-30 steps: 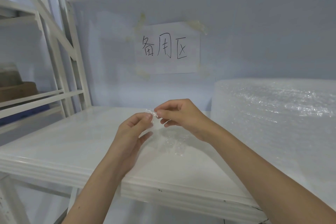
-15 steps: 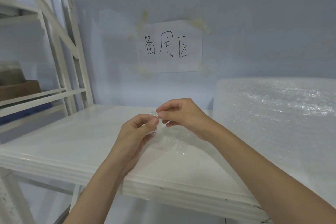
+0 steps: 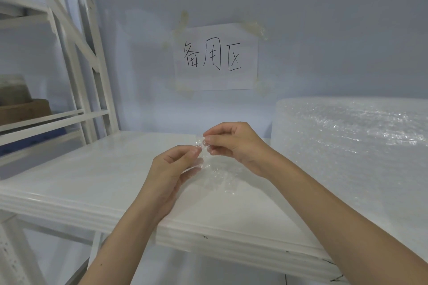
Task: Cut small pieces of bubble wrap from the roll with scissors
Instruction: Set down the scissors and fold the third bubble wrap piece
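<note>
A small clear piece of bubble wrap (image 3: 220,172) hangs between my hands above the white shelf board (image 3: 92,169). My left hand (image 3: 172,169) pinches its upper left edge with thumb and forefinger. My right hand (image 3: 234,143) pinches the top edge just to the right, fingertips almost touching the left ones. The big roll of bubble wrap (image 3: 352,150) stands on the shelf at the right, apart from my hands. No scissors are in view.
A paper sign (image 3: 216,56) with handwritten characters is taped to the blue wall behind. White shelf uprights (image 3: 92,71) rise at the left, with a brown box (image 3: 23,111) on the neighbouring shelf. The shelf's front edge (image 3: 208,236) runs below my wrists.
Both hands stay pinched on the piece and have lifted slightly; the view has shifted a little. The piece hangs much as before.
</note>
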`<state>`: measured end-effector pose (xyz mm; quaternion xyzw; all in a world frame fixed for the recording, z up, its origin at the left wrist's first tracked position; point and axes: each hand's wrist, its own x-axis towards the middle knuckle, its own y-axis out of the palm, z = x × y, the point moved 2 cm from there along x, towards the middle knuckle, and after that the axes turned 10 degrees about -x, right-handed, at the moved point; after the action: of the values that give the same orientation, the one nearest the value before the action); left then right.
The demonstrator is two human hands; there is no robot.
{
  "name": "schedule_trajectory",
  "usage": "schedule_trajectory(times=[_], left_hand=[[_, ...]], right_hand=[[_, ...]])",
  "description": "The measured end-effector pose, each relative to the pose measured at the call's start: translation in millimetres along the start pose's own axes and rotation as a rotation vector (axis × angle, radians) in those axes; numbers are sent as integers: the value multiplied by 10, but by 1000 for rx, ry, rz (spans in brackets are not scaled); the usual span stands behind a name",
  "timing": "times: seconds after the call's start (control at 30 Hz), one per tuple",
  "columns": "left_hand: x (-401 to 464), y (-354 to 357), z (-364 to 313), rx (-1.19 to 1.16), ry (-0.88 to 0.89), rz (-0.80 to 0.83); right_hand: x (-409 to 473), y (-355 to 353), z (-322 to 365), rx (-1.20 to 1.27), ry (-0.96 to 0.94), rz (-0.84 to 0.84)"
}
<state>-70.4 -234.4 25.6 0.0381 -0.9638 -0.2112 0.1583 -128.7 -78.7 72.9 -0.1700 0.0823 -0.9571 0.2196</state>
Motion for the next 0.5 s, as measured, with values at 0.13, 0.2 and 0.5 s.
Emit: schedule_trajectory(times=[0.13, 0.2, 0.5], left_hand=[[-1, -2, 8, -23, -38, 10], [1, -6, 9, -15, -53, 13], [4, -12, 12, 15, -36, -36]], right_hand=[[1, 4, 5, 32, -3, 2], [3, 7, 3, 44, -4, 8], [6, 15, -5, -13, 6, -5]])
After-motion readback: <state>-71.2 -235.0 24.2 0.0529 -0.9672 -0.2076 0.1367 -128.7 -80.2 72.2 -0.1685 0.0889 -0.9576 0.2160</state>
